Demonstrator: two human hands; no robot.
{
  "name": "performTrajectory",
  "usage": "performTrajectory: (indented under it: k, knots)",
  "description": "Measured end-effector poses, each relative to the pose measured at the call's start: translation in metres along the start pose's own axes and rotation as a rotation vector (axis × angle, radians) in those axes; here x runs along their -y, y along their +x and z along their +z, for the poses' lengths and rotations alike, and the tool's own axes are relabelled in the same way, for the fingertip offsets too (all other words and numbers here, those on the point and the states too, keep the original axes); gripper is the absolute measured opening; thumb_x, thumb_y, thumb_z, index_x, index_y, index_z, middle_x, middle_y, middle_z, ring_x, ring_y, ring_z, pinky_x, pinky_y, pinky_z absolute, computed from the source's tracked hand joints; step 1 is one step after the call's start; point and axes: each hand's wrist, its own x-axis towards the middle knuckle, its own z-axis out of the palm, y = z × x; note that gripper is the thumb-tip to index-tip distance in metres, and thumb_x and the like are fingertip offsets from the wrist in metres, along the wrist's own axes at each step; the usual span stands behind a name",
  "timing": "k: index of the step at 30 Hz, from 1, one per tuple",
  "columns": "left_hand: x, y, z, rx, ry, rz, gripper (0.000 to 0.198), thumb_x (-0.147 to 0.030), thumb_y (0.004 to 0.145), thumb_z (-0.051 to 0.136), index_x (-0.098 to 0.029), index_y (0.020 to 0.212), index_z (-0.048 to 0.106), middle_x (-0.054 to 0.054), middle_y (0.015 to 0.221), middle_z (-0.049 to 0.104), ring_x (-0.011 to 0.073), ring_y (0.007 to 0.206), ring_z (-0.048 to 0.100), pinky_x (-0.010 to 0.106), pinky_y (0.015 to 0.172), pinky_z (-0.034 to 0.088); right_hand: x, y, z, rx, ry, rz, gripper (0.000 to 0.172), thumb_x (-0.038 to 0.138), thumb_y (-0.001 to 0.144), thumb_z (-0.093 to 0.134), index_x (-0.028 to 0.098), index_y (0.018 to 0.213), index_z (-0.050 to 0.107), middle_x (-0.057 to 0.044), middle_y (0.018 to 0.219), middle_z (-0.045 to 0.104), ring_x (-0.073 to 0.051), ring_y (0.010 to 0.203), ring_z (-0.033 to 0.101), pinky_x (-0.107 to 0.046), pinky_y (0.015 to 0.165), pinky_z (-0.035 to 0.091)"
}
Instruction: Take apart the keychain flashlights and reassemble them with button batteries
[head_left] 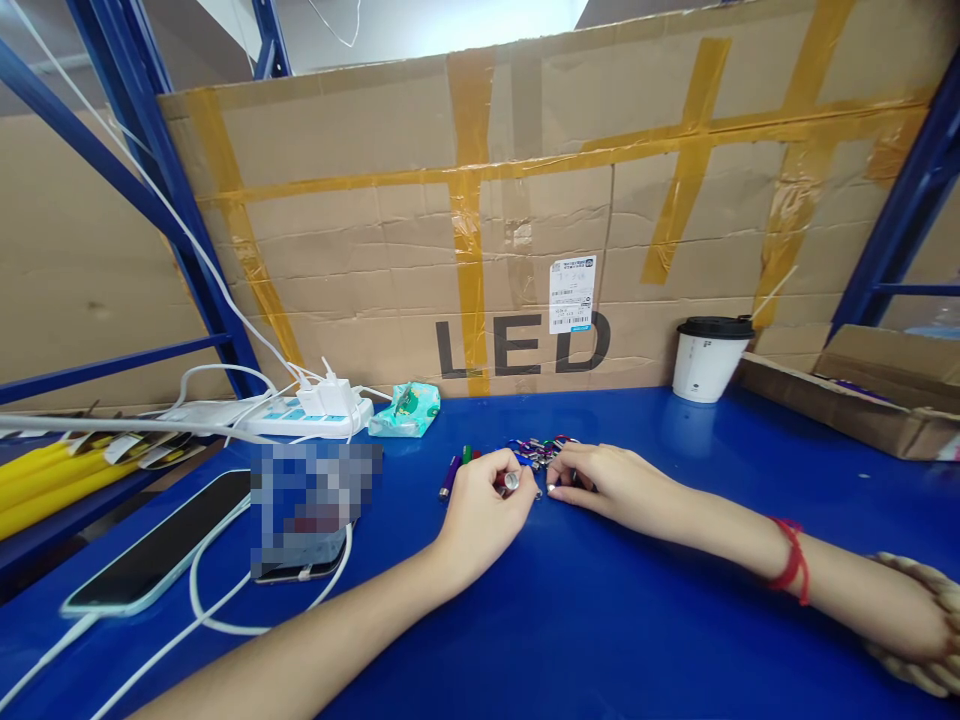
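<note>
My left hand is closed around a small red metal tube whose round silvery end faces me. Close on its right, my right hand pinches a tiny silvery piece between thumb and fingertip; its exact kind is too small to make out. The two hands are a little apart. Just behind them lies a pile of small coloured metal pieces with silvery clips, partly hidden by my fingers. To the left of my left hand lie a purple tube and a green tube.
On the left of the blue table lie a phone, a second blurred-out device and looping white cables. A power strip and teal packet sit behind. A lidded cup and cardboard box stand right.
</note>
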Motion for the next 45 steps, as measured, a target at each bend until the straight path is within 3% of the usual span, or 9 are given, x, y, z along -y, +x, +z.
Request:
performTrajectory:
  k: [10, 15, 18, 21, 24, 28, 34, 40, 45]
  knots:
    - [-0.002, -0.002, 0.000, 0.010, -0.008, -0.018, 0.027, -0.028, 0.072, 0.045, -0.017, 0.051, 0.032, -0.006, 0.049, 0.029, 0.0082, 0.049, 0.027, 0.021, 0.048, 0.021, 0.003, 0.002, 0.003, -0.103, 0.025, -0.025, 0.011, 0.027, 0.087, 0.054, 0.021, 0.082, 0.062, 0.001, 0.077, 0.063, -0.015, 0.064, 0.058, -0.026, 0.062, 0.044]
    - [-0.001, -0.002, 0.000, 0.037, 0.020, -0.025, 0.029, -0.029, 0.074, 0.045, -0.018, 0.052, 0.030, -0.006, 0.048, 0.027, 0.0081, 0.047, 0.025, 0.022, 0.047, 0.020, 0.009, -0.002, 0.002, -0.396, 0.127, -0.063, 0.015, 0.029, 0.088, 0.052, 0.020, 0.088, 0.064, -0.001, 0.082, 0.065, -0.012, 0.061, 0.057, -0.023, 0.053, 0.043]
    - [0.002, -0.003, 0.002, 0.067, 0.066, -0.012, 0.031, -0.030, 0.075, 0.045, -0.018, 0.051, 0.029, -0.006, 0.049, 0.028, 0.0083, 0.047, 0.025, 0.022, 0.047, 0.019, 0.018, -0.007, -0.001, -0.595, 0.149, -0.216, 0.013, 0.026, 0.090, 0.052, 0.019, 0.091, 0.064, -0.003, 0.086, 0.066, -0.012, 0.065, 0.059, -0.021, 0.056, 0.046]
    - [0.006, -0.005, 0.002, 0.130, 0.105, 0.020, 0.027, -0.027, 0.074, 0.044, -0.017, 0.051, 0.034, -0.005, 0.050, 0.032, 0.0093, 0.049, 0.028, 0.022, 0.049, 0.022, 0.028, -0.011, -0.002, -0.687, 0.061, -0.391, 0.009, 0.021, 0.088, 0.055, 0.019, 0.090, 0.063, -0.002, 0.083, 0.067, -0.012, 0.067, 0.062, -0.020, 0.059, 0.049]
    - [0.007, -0.007, 0.001, 0.184, 0.148, 0.033, 0.018, -0.023, 0.071, 0.043, -0.017, 0.054, 0.043, -0.004, 0.052, 0.037, 0.0105, 0.051, 0.032, 0.023, 0.051, 0.024, 0.032, -0.012, -0.002, -0.685, -0.008, -0.497, 0.009, 0.019, 0.089, 0.054, 0.020, 0.091, 0.062, -0.002, 0.081, 0.068, -0.013, 0.072, 0.064, -0.021, 0.062, 0.051]
    - [0.006, -0.006, 0.000, 0.190, 0.181, 0.032, 0.018, -0.024, 0.071, 0.042, -0.017, 0.056, 0.048, -0.003, 0.053, 0.040, 0.0115, 0.052, 0.034, 0.023, 0.051, 0.025, 0.029, -0.011, 0.001, -0.645, -0.012, -0.521, 0.010, 0.017, 0.090, 0.052, 0.019, 0.092, 0.061, -0.003, 0.085, 0.068, -0.013, 0.076, 0.064, -0.021, 0.066, 0.051]
    - [0.003, -0.006, -0.001, 0.179, 0.222, 0.014, 0.018, -0.022, 0.070, 0.042, -0.018, 0.053, 0.040, -0.004, 0.052, 0.037, 0.0118, 0.052, 0.032, 0.024, 0.051, 0.023, 0.028, -0.014, -0.001, -0.697, -0.060, -0.536, 0.007, 0.017, 0.089, 0.055, 0.019, 0.093, 0.060, -0.002, 0.083, 0.069, -0.012, 0.073, 0.065, -0.021, 0.063, 0.051]
    - [0.003, -0.006, -0.002, 0.164, 0.232, 0.010, 0.016, -0.014, 0.065, 0.043, -0.018, 0.052, 0.036, -0.005, 0.050, 0.036, 0.0121, 0.052, 0.031, 0.023, 0.051, 0.022, 0.031, -0.013, 0.000, -0.616, -0.048, -0.597, 0.011, 0.017, 0.091, 0.052, 0.019, 0.098, 0.060, -0.003, 0.091, 0.068, -0.012, 0.079, 0.065, -0.019, 0.066, 0.051]
    - [0.001, -0.006, -0.002, 0.136, 0.282, -0.013, 0.017, -0.014, 0.066, 0.044, -0.018, 0.052, 0.037, -0.005, 0.050, 0.037, 0.0122, 0.052, 0.030, 0.023, 0.051, 0.020, 0.029, -0.013, 0.001, -0.631, -0.059, -0.614, 0.012, 0.016, 0.091, 0.051, 0.018, 0.099, 0.061, -0.004, 0.094, 0.067, -0.011, 0.079, 0.064, -0.019, 0.065, 0.052]
